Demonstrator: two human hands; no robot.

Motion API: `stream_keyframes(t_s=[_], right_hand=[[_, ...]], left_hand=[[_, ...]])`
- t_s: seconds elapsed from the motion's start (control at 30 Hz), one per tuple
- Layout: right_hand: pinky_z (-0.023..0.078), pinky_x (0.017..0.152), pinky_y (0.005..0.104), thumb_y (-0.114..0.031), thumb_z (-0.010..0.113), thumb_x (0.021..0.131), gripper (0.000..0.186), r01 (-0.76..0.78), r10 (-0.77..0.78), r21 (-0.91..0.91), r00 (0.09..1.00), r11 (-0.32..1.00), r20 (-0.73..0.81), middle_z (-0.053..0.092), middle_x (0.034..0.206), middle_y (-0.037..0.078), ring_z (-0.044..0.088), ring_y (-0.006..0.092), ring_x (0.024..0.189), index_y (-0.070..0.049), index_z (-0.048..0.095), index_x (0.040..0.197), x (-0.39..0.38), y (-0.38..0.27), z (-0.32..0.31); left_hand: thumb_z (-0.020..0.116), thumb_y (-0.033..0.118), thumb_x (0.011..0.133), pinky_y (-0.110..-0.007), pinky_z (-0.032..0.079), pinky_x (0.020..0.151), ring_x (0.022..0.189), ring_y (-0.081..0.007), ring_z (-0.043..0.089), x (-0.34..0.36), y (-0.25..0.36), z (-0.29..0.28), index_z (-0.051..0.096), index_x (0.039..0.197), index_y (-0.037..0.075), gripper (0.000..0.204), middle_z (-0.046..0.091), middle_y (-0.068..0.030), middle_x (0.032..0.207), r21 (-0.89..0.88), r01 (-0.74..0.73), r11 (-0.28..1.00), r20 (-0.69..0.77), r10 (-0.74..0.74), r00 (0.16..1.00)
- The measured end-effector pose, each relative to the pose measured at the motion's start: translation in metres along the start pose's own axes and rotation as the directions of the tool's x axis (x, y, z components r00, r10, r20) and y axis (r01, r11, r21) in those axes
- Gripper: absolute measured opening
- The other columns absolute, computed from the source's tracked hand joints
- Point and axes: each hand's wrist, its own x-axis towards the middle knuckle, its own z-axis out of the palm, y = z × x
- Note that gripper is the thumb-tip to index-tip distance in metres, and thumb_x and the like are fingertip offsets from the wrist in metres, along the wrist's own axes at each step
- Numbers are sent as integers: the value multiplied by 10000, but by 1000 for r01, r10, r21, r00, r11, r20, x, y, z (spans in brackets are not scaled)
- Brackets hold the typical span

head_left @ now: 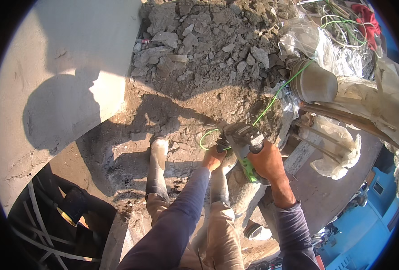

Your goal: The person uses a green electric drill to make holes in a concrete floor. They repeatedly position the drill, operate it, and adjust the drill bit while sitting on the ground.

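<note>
Rubble-strewn ground (204, 54) lies below two hands (214, 158) (267, 162) gripping one power tool (241, 147).

Open room lies over bare dirt (186, 121) to the left of and ahead of the hands (268, 159), gripped around a power tool (241, 141). A pale concrete surface (87, 40) blocks the far left, and broken rubble (213, 45) fills the ground beyond. To the right, a green cord (278, 92) slants past stacked buckets (316, 83), while wooden boards (350, 118) and plastic sheeting (336, 155) crowd that side. Boots (159, 153) limit the space below.
</note>
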Motion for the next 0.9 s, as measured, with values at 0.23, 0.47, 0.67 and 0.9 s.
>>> stream_keyframes(t_s=[0.23, 0.47, 0.67, 0.9], right_hand=[[626, 841, 480, -230, 828, 843, 453, -115, 102, 113, 988, 987, 120, 799, 967, 269, 805, 421, 953, 69, 718, 1165, -99, 37, -3], [599, 773, 401, -150, 776, 858, 326, -306, 323, 326, 947, 894, 4, 794, 878, 178, 792, 243, 815, 50, 736, 1112, -187, 55, 22], [587, 722, 396, -162, 762, 862, 290, -327, 387, 395, 918, 859, -82, 769, 798, 145, 755, 208, 734, 51, 732, 1056, -112, 100, 61], [602, 834, 413, -160, 787, 829, 334, -281, 363, 396, 919, 874, -151, 808, 932, 200, 808, 282, 883, 60, 734, 1075, -38, 152, 40]], left_hand=[[774, 394, 986, -554, 583, 965, 1108, -491, 728, -147, -31, 16, 706, 1357, 101, 478, 774, -263, 1199, 153, 50, 987, -110, -33, 993], [743, 460, 983, -559, 583, 941, 1107, -470, 732, -146, -20, 20, 719, 1304, 118, 470, 783, -248, 1129, 321, 5, 947, 70, -29, 997], [728, 428, 985, -573, 588, 923, 1069, -461, 743, -38, -47, 38, 685, 1316, 99, 468, 786, -236, 1097, 387, -203, 900, 111, 174, 979], [696, 430, 978, -523, 586, 979, 1115, -457, 743, -11, 30, 43, 707, 1316, 60, 502, 760, -253, 1249, 428, -88, 899, 176, 12, 984]])
